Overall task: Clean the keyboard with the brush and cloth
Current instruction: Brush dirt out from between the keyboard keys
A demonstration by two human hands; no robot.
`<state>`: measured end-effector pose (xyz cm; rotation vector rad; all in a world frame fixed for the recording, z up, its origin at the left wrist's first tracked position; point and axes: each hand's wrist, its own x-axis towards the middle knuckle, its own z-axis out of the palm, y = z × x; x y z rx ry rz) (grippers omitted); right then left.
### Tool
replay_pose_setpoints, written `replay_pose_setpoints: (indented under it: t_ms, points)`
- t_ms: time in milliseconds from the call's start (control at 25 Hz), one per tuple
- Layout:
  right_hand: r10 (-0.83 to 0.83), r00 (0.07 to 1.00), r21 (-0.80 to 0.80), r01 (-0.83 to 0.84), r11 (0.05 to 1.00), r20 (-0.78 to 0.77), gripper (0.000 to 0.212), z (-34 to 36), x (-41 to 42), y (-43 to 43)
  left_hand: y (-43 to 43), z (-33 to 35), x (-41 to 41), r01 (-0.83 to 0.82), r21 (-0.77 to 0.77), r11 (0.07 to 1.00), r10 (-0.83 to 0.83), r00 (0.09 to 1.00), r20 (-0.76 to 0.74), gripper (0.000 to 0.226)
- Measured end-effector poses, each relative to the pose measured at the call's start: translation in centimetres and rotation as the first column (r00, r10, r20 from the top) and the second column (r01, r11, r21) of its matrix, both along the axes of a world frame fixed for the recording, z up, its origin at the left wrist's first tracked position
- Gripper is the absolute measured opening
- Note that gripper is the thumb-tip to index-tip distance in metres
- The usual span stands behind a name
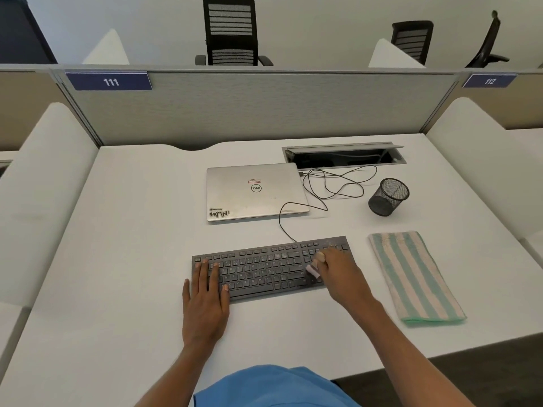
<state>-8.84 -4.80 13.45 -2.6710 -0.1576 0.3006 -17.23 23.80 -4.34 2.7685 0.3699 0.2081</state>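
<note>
Head view shows the person seated at a white desk (132,259), the dark keyboard (264,268) lying flat under both hands. Left hand (205,298) rests open, fingers spread flat over the keyboard's left end — pinning it, nothing grasped. Right hand (340,274) is closed around a small brush (313,271), its pale bristle end pressed to the keys at the right-hand block, near the number pad.

Just beyond the right hand, to its outer side, lies the striped cloth (414,277), folded long and apart from the keyboard. It looks soft and limp; I'd guess it wants taking up by a bunched middle rather than a corner. The keyboard looks light and stiff, likely to slide on the smooth top unless held down. The brush seems slight, a fingertip tool.

Ahead of the hands a thin cable (282,221) runs from the keyboard toward a closed laptop (252,192), with a mesh pen cup (388,201) ahead of the right hand — both clear of the sweeping. Open desk lies left of the left hand; the near edge sits close behind the wrists.
</note>
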Motion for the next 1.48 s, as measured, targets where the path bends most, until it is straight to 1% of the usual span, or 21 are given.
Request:
replay_pose_setpoints:
  t_ms: [80,160,240,280,400,480,640,680,760,800,840,920,960,1040,1080,1160,1240,1320,1360,1480]
  points:
    - [-0.034,0.999,-0.006,0.034,0.999,-0.002,0.038,-1.2,-0.3,-0.4,-0.1,0.0,0.0,0.006,0.001,1.0,-0.006,1.0,-0.005,0.064]
    - [-0.057,0.996,-0.035,0.054,0.998,-0.075,0.038,-1.5,-0.4,-0.8,0.0,-0.1,0.0,0.004,0.008,1.0,-0.004,1.0,-0.008,0.064]
    - [-0.087,0.991,-0.088,0.078,0.993,-0.1,0.039,-0.8,-0.2,-0.9,0.0,-0.1,0.0,-0.001,0.007,1.0,0.001,1.0,-0.014,0.064]
    - [-0.104,0.992,-0.075,0.098,0.992,-0.077,0.04,-0.3,0.0,-0.9,-0.1,-0.1,-0.1,0.001,0.005,1.0,-0.001,1.0,-0.014,0.064]
    - [-0.136,0.991,0.034,0.136,0.99,0.012,0.04,0.2,0.3,-0.6,-0.1,-0.1,0.0,0.0,0.004,1.0,0.0,1.0,-0.01,0.064]
    - [-0.112,0.994,-0.01,0.112,0.994,0.012,0.039,0.1,-0.2,-0.5,-0.1,0.0,0.0,-0.003,0.002,1.0,0.003,1.0,-0.013,0.064]
    - [-0.075,0.997,-0.157,0.07,0.985,-0.031,0.033,-0.5,-0.3,-1.2,-0.1,0.1,0.0,-0.007,-0.004,1.0,0.007,1.0,-0.001,0.063]
    - [-0.069,0.998,-0.153,0.066,0.986,-0.013,0.033,-0.6,-0.1,-1.3,-0.1,0.1,-0.1,-0.007,-0.004,1.0,0.007,1.0,-0.001,0.063]
    - [-0.064,0.997,-0.054,0.067,0.996,0.054,0.033,-0.7,-0.1,-1.5,-0.2,0.0,-0.1,-0.002,0.001,1.0,0.002,1.0,-0.002,0.063]
    - [-0.06,0.996,-0.026,0.062,0.998,0.063,0.033,-0.8,-0.1,-1.6,-0.2,0.0,-0.1,-0.005,0.001,1.0,0.005,1.0,-0.004,0.063]
    - [-0.058,0.997,-0.041,0.06,0.997,0.047,0.034,-0.8,-0.2,-1.6,-0.2,0.0,-0.1,-0.007,0.0,1.0,0.007,1.0,-0.008,0.063]
    - [-0.046,0.999,-0.135,0.046,0.99,0.01,0.036,-1.0,-0.2,-2.0,-0.2,0.0,-0.1,-0.003,0.003,1.0,0.004,1.0,-0.01,0.063]
    - [-0.046,0.999,-0.155,0.048,0.987,0.021,0.038,-1.1,-0.1,-2.0,-0.2,0.0,-0.1,-0.005,0.005,1.0,0.005,1.0,-0.007,0.063]
    - [-0.072,0.997,-0.109,0.075,0.991,0.027,0.039,-1.2,0.2,-2.2,-0.1,0.0,0.0,-0.01,0.0,1.0,0.01,1.0,-0.009,0.063]
    - [-0.087,0.996,-0.096,0.087,0.992,0.006,0.039,-1.2,0.4,-2.4,-0.2,0.0,-0.1,-0.008,0.001,1.0,0.008,1.0,-0.011,0.063]
    - [-0.095,0.995,-0.149,0.091,0.985,-0.023,0.037,-0.9,0.9,-2.4,-0.2,0.0,-0.1,-0.005,0.009,1.0,0.005,1.0,-0.004,0.063]
    - [-0.11,0.993,-0.198,0.114,0.974,0.034,0.031,-0.4,2.0,-2.4,-0.2,0.1,0.0,-0.011,0.004,1.0,0.011,1.0,-0.008,0.063]
    - [-0.121,0.988,-0.206,0.138,0.969,0.092,0.026,-0.3,3.2,-2.4,-0.2,0.0,-0.1,-0.007,0.009,1.0,0.008,1.0,-0.009,0.063]
    - [-0.123,0.989,-0.197,0.138,0.971,0.084,0.025,-0.4,3.9,-2.3,-0.2,0.0,-0.1,-0.007,0.012,1.0,0.007,1.0,-0.009,0.063]
    - [-0.135,0.991,-0.164,0.131,0.978,-0.018,0.022,-1.7,5.5,-2.0,-0.1,0.0,-0.2,-0.006,0.006,1.0,0.006,1.0,-0.004,0.063]
